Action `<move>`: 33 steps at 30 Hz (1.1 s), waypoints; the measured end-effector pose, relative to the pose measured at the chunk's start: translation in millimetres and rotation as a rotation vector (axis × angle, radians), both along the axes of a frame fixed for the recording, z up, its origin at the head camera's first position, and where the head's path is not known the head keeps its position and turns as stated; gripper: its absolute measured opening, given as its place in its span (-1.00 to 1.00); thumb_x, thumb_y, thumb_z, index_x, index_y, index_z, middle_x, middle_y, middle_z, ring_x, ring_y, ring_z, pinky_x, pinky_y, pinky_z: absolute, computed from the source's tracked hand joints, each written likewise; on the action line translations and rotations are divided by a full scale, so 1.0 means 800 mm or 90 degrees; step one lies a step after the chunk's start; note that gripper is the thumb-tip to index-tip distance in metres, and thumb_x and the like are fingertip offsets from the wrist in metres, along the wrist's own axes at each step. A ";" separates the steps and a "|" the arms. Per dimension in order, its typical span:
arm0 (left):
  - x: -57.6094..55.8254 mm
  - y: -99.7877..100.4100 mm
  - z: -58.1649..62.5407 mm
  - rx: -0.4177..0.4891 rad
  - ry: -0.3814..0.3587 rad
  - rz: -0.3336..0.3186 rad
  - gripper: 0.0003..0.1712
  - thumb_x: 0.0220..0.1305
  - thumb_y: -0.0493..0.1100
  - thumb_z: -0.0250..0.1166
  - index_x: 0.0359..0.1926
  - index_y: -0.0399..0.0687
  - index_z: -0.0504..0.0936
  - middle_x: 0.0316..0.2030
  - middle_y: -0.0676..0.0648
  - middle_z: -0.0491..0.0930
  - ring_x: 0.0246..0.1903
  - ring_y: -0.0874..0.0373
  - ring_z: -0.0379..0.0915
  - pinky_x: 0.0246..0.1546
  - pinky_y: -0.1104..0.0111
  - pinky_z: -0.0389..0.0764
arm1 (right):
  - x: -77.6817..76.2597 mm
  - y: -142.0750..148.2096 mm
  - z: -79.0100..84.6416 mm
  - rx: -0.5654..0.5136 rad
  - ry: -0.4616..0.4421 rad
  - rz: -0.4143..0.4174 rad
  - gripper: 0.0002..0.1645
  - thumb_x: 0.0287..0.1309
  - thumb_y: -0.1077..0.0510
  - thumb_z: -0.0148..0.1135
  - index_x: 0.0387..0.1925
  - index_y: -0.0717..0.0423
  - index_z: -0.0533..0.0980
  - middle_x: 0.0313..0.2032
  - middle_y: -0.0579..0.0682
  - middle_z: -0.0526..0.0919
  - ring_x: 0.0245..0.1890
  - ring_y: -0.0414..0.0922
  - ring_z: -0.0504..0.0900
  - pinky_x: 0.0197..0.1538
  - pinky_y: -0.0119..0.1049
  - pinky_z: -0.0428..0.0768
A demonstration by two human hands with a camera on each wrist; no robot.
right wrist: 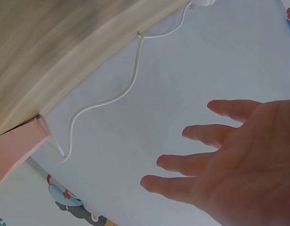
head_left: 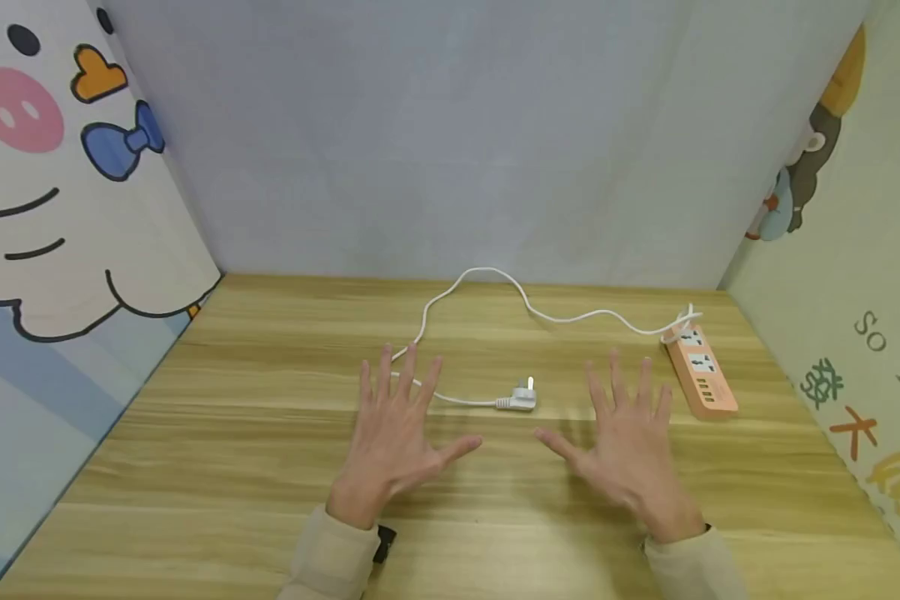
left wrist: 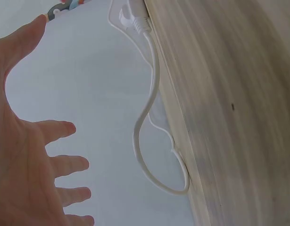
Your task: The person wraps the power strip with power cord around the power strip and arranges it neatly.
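My left hand [head_left: 393, 437] is held palm down over the table with fingers spread, its fingertips overlapping part of the white cord [head_left: 468, 402] in the head view. My right hand [head_left: 630, 442] mirrors it, fingers spread, just left of the orange power strip [head_left: 708, 385]. Neither hand holds anything. Between them, a little farther back, lies the white plug [head_left: 521, 396] with its prongs up. From the plug the cord loops left and back, then across to the strip's far end. Both wrist views show straight, parted fingers, with the strip [right wrist: 20, 146] in the right one.
The wood-grain table [head_left: 270, 333] ends at a pale grey back wall [head_left: 435, 142]. Cartoon-printed panels stand at the left [head_left: 52, 242] and right [head_left: 832, 275]. A dark strap piece [head_left: 384, 543] shows by the left cuff.
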State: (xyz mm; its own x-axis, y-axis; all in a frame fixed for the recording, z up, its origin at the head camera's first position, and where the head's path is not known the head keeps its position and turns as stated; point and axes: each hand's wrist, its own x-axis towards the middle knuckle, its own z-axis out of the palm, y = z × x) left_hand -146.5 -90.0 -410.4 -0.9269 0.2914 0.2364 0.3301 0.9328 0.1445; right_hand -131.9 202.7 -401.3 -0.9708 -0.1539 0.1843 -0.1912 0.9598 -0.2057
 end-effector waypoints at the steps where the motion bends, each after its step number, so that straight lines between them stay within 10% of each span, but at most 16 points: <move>1: 0.000 -0.001 0.001 0.000 0.001 0.001 0.24 0.12 0.71 0.00 0.62 0.11 0.00 0.61 -0.22 -0.18 0.60 -0.25 -0.47 0.52 -0.22 -0.34 | -0.002 0.003 0.002 0.001 -0.003 -0.004 0.33 0.15 -0.65 0.01 0.60 0.14 -0.06 0.59 0.30 -0.25 0.53 0.48 -0.40 0.41 0.54 -0.25; 8: 0.005 -0.004 0.007 0.006 0.004 0.016 0.25 0.12 0.71 0.02 0.62 0.12 -0.02 0.61 -0.20 -0.20 0.60 -0.24 -0.45 0.53 -0.21 -0.33 | -0.019 0.045 0.016 -0.060 -0.041 -0.052 0.34 0.22 -0.57 0.06 0.55 0.36 -0.07 0.52 0.51 -0.11 0.45 0.65 -0.22 0.33 0.60 -0.17; 15: 0.008 0.002 0.008 0.010 0.012 0.014 0.23 0.13 0.70 0.00 0.61 0.10 0.02 0.61 -0.22 -0.16 0.60 -0.26 -0.39 0.52 -0.22 -0.29 | -0.052 0.107 0.008 -0.044 -0.080 -0.117 0.41 0.12 -0.62 0.12 0.61 0.12 -0.24 0.46 0.64 -0.12 0.38 0.72 -0.15 0.21 0.66 -0.09; 33: 0.017 0.033 0.009 -0.020 0.005 -0.003 0.22 0.14 0.72 -0.04 0.61 0.13 0.02 0.61 -0.21 -0.14 0.59 -0.29 -0.28 0.52 -0.24 -0.19 | -0.090 0.215 -0.008 0.021 -0.308 -0.132 0.50 0.28 -0.60 -0.12 0.29 0.87 -0.19 0.19 0.90 -0.03 0.17 0.77 0.11 0.14 0.52 0.32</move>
